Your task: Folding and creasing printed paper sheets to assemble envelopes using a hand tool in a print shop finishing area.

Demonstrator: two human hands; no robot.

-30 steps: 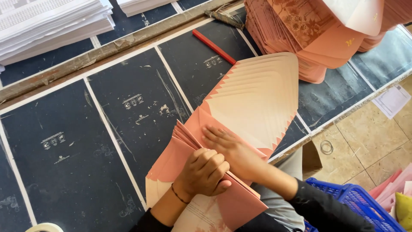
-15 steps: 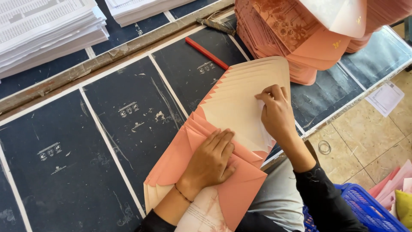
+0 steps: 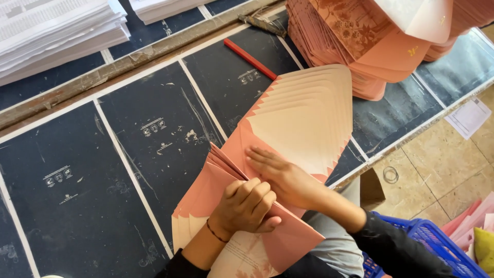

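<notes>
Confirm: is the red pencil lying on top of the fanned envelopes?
No. The red pencil lies on the dark table, apart from the fanned envelopes.

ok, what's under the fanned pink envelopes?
The fanned pink envelopes lie on dark printed sheets covering the table; their near end overhangs the person's lap. The left hand and right hand press on top. Whatever lies directly beneath the stack is covered.

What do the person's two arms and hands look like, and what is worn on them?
Both hands are bare, without gloves. The left hand has a thin dark band around its wrist, and its forearm is bare up to a dark sleeve edge. The right hand leads into a black long sleeve pushed up the forearm.
</notes>
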